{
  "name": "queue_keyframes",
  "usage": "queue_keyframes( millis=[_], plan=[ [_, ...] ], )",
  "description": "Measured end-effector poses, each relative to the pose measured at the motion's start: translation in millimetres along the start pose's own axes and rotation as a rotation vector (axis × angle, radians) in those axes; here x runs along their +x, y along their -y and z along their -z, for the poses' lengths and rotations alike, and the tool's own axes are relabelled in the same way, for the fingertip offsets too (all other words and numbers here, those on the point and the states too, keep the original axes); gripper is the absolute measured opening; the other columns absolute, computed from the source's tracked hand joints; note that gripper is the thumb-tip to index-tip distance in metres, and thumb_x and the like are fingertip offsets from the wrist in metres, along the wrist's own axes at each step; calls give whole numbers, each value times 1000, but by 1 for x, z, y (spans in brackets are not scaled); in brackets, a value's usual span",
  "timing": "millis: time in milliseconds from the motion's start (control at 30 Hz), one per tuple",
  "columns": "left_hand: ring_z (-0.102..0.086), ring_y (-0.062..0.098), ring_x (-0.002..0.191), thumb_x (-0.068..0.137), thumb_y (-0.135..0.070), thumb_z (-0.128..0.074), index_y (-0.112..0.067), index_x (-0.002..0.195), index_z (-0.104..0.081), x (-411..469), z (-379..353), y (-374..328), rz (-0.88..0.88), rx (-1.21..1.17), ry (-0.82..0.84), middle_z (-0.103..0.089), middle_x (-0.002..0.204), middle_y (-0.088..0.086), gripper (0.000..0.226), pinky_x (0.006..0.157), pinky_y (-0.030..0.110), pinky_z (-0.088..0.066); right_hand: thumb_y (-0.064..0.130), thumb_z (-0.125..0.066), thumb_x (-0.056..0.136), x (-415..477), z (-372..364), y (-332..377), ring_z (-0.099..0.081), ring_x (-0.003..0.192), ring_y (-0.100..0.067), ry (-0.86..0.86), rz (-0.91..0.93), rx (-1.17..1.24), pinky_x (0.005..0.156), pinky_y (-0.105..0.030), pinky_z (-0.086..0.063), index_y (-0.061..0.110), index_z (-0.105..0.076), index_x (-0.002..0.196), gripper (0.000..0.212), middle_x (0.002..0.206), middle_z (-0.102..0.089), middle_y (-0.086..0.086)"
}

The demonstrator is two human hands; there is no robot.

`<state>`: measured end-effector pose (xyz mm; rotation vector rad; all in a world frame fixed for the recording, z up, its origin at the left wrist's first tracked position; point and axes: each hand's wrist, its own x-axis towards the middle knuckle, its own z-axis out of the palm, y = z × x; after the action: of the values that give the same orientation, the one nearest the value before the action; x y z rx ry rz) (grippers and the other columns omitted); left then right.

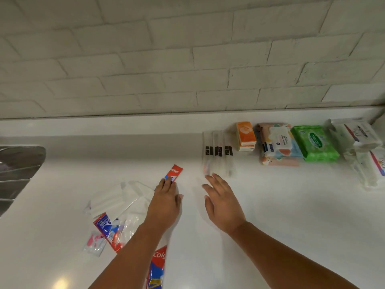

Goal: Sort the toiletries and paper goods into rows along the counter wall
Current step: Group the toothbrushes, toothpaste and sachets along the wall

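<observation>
Colgate pack (158,265), large, red and blue, lies nearest, partly hidden under the left forearm. To its left sits an unsorted heap: a blue-and-red sachet (107,227), a pink-printed clear packet (94,243) and clear plastic wrappers (115,198).

Beyond the heap, the left hand (166,203) rests its fingertips on the near end of a small red Colgate sachet (174,173). Its grip looks loose, with fingers nearly straight, pressing rather than pinching. The right hand (224,205) hovers beside it, its grip wide open and holding nothing, fingers spread toward the row.

Sorting appears partly done. The sachet likely goes next, just left of the wrapped toothbrushes (217,152), so it needs a short push toward the wall, kept square to the row.

Farther back, the row runs rightward from the toothbrushes: an orange tissue pack (245,135), a pastel wipes pack (279,144), a green Sanicare wipes pack (315,142) and white tissue packs (356,136).

The worktop (270,205) is glossy white. A steel sink (18,172) shows at far left, and a white brick wall (187,59) rises behind.
</observation>
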<state>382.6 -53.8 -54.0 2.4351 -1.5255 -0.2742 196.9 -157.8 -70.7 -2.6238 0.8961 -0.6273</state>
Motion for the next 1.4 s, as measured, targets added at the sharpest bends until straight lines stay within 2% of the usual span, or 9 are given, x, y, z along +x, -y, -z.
queue_keyframes(
  millis=[300, 500, 700, 800, 900, 1000, 1100, 1267, 1400],
  plan=[
    [-41, 16, 141, 100, -44, -34, -18, 138, -58, -57, 5, 17, -378, -109, 43, -50, 148, -1, 52, 117, 19, -18, 27, -41, 99, -40, -24, 60, -28, 146, -18, 23, -8, 27, 119, -39, -27, 16, -47, 144, 47, 153, -40, -2],
    [-48, 14, 133, 101, -37, -44, -19, 134, -61, -81, 6, 35, -562, -163, 97, -56, 143, -2, 41, 116, 22, -29, 21, -45, 94, -77, -26, 90, -41, 138, -21, -18, -60, -6, 113, -42, -35, 14, -56, 136, 45, 142, -53, -1],
    [-50, 12, 124, 99, -28, -48, -19, 133, -61, -97, 20, 50, -720, -223, 112, -60, 136, -3, 37, 114, 36, -35, 21, -48, 93, -114, -28, 120, -44, 133, -21, -94, -143, -60, 112, -39, -37, 15, -61, 131, 41, 138, -56, -1],
    [-47, 14, 129, 100, -26, -49, -18, 135, -59, -109, 32, 64, -676, -249, 66, -58, 139, -1, 37, 117, 35, -32, 24, -48, 94, -119, -29, 134, -47, 127, -21, -97, -184, -64, 109, -38, -39, 16, -65, 126, 37, 133, -59, 0],
    [-51, 18, 126, 99, -34, -45, -17, 131, -62, -113, 43, 91, -583, -258, 3, -60, 135, 0, 40, 110, 39, -42, 36, -48, 96, -118, -33, 143, -48, 124, -18, -91, -267, -30, 105, -40, -42, 20, -65, 124, 36, 131, -60, 3],
    [-52, 19, 120, 92, -28, -63, -18, 125, -66, -112, 49, 121, -505, -215, -92, -63, 129, -1, 34, 102, 40, -48, 42, -54, 91, -112, -36, 156, -50, 122, -18, -107, -294, -19, 103, -40, -42, 23, -67, 119, 36, 131, -60, 6],
    [-49, 21, 118, 81, -37, -76, -19, 125, -66, -116, 55, 139, -461, -163, -53, -60, 129, -1, 49, 102, 35, -44, 41, -61, 88, -100, -38, 174, -52, 119, -19, -119, -215, -6, 103, -39, -42, 20, -68, 115, 35, 128, -61, 4],
    [-47, 23, 121, 70, -53, -80, -23, 136, -56, -126, 57, 147, -430, -64, 56, -55, 132, -2, 76, 102, 35, -39, 56, -59, 82, -81, -36, 194, -42, 129, -18, 75, -108, -64, 109, -33, -34, 21, -60, 129, 59, 138, -54, 5],
    [-46, 23, 124, 72, -54, -79, -25, 141, -51, -125, 57, 144, -355, -19, 107, -53, 135, -2, 80, 101, 37, -36, 51, -61, 83, -66, -32, 198, -39, 131, -19, 238, -71, -104, 110, -38, -34, 22, -51, 139, 64, 141, -50, 4]
  ],
)
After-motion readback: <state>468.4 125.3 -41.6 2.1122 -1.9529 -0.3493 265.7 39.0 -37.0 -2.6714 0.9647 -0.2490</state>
